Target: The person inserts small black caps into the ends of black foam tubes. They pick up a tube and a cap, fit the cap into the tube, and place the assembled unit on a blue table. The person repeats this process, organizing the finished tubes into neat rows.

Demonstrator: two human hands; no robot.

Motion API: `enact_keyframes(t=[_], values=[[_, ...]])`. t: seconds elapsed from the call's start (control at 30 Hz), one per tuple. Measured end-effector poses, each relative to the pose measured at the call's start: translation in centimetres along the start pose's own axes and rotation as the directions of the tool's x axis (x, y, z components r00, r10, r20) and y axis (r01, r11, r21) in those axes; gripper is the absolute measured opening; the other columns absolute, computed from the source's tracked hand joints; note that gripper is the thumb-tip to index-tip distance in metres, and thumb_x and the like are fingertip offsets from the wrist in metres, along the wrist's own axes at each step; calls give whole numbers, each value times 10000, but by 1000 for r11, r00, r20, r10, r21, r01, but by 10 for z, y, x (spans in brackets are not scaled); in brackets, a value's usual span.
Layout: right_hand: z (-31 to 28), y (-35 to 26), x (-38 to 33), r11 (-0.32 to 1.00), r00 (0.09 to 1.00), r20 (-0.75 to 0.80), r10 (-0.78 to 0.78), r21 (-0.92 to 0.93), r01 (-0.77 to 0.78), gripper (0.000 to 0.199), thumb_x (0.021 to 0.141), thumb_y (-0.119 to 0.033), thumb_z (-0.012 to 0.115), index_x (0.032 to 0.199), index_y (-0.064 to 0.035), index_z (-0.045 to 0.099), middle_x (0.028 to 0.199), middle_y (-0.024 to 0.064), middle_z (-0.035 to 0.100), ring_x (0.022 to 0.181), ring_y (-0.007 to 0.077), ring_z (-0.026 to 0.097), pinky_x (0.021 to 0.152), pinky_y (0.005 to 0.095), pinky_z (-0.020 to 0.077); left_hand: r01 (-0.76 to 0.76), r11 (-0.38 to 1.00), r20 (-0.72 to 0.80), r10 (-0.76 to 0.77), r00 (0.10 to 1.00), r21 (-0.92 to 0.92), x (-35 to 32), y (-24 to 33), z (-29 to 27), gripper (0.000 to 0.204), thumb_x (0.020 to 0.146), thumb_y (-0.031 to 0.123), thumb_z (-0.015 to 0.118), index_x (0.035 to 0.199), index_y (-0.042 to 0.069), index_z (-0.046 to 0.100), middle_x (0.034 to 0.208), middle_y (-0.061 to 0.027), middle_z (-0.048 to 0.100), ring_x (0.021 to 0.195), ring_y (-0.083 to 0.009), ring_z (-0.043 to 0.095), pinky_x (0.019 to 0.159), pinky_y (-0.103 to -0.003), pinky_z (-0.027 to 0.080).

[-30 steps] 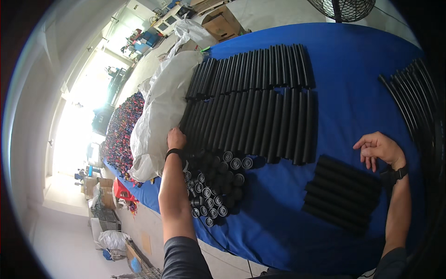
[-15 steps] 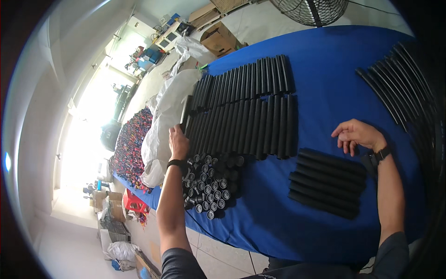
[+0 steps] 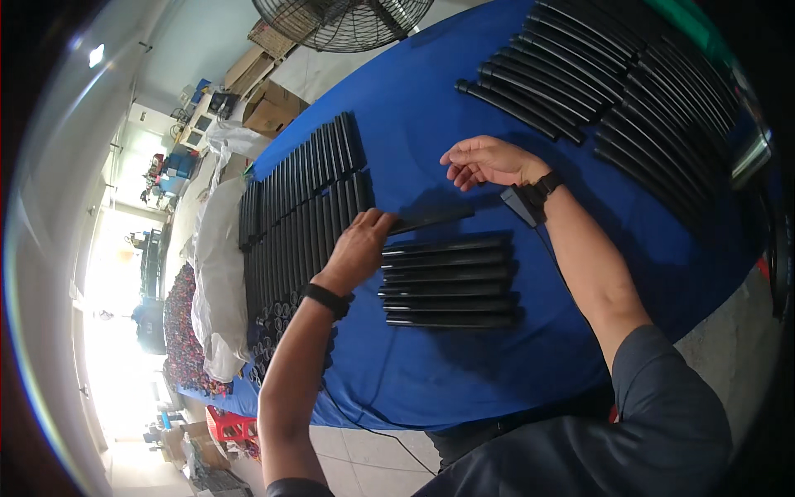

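Note:
A slim black tube is gripped at its left end by my left hand, and its free end points right. Just in front of it, several black tubes lie side by side on the blue cloth. My right hand hovers beyond the held tube's free end, fingers loosely curled and apart, holding nothing. Left of my left hand stretch two rows of black tubes. Small round black parts with ring-shaped ends sit in front of those rows, partly behind my left forearm.
More black tubes are laid out in groups at the far right of the blue-covered table. White plastic sheeting borders the left rows, beside a heap of small colourful pieces. A fan and a cardboard box stand beyond.
The view has swung right. My left hand has come from the left end of the tube rows to the nearer group, now with a tube. My right hand stays empty.

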State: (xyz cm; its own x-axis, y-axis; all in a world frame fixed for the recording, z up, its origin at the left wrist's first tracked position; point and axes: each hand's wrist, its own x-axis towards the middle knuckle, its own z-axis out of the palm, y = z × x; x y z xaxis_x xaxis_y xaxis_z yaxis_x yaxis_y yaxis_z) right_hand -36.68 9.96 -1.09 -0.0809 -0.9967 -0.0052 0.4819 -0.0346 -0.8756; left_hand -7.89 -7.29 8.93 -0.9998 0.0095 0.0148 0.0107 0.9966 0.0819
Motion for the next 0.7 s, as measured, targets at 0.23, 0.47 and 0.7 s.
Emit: enact_keyframes(t=[0.23, 0.47, 0.7], values=[[12, 4, 3, 993, 996, 78, 47, -113, -38, 415, 1002, -283, 669, 1267, 28, 601, 1081, 107, 666, 974, 188, 671, 876, 328, 562, 31, 996, 151, -19, 988, -79, 17, 9, 28, 446, 843, -68, 581, 1274, 46, 604, 1065, -167, 604, 1039, -383, 610, 907, -467, 514], [15, 3, 6, 979, 993, 78, 86, -192, -69, 420, 997, -270, 671, 1274, 39, 604, 1101, 121, 667, 991, 213, 670, 895, 346, 560, 51, 986, 249, -10, 968, -160, 27, 13, 25, 474, 855, -47, 605, 1319, 54, 602, 1160, -174, 626, 1116, -380, 616, 949, -454, 516], [22, 11, 10, 891, 971, 181, 156, -450, -60, 493, 973, -277, 699, 1312, 71, 612, 1155, 153, 704, 1000, 212, 689, 878, 334, 564, 67, 996, -28, -69, 997, -62, 1, 63, -11, 754, 846, 319, 796, 1499, 100, 488, 1535, -230, 443, 1421, -427, 435, 1151, -491, 413]])
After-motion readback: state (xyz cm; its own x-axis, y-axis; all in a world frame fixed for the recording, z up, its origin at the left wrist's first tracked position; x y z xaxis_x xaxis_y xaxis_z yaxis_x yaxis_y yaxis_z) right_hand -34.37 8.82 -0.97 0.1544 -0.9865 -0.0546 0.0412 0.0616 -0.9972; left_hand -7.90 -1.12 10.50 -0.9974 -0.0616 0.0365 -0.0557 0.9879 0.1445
